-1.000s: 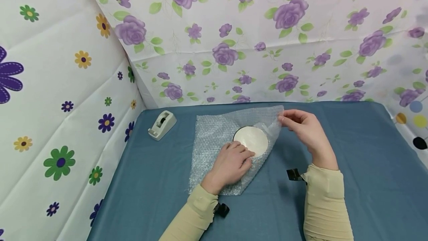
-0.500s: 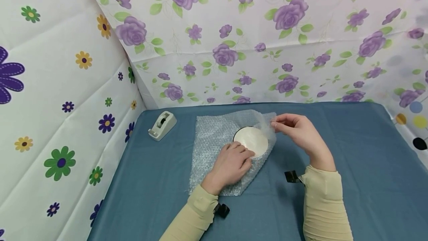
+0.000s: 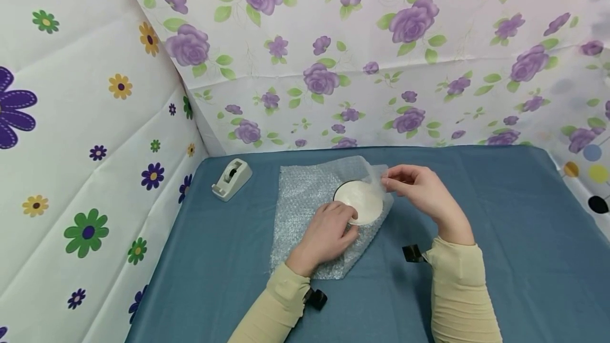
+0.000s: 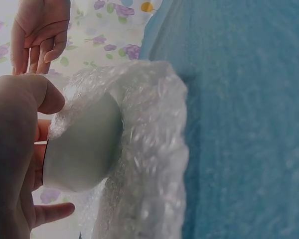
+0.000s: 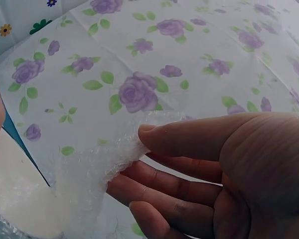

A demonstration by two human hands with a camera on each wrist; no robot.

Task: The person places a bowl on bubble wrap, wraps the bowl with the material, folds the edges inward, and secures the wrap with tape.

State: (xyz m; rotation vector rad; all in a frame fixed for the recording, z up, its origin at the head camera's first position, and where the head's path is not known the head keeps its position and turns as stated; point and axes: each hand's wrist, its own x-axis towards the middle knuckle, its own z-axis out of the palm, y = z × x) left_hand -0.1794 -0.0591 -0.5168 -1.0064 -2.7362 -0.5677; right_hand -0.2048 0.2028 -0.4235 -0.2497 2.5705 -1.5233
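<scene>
A white bowl (image 3: 364, 201) with a thin dark rim stands on a sheet of bubble wrap (image 3: 297, 195) on the table. My left hand (image 3: 325, 234) holds the bowl's near left rim, its fingers reaching over into the bowl. In the left wrist view the thumb lies against a folded-up part of the wrap beside the bowl's wall (image 4: 84, 149). My right hand (image 3: 424, 192), just right of the bowl, pinches the raised far right corner of the wrap between thumb and fingers. In the right wrist view that wrap edge (image 5: 114, 149) leans up by the bowl's rim.
A white tape dispenser (image 3: 232, 178) stands at the back left of the blue-covered table (image 3: 229, 253). Flower-printed cloths (image 3: 295, 41) hang behind and at the sides. A small black wrist camera (image 3: 412, 253) sticks out from the right sleeve.
My right hand has drawn the wrap corner leftward and slightly down towards the bowl, folding it over. My left fingers have curled a little further over the rim.
</scene>
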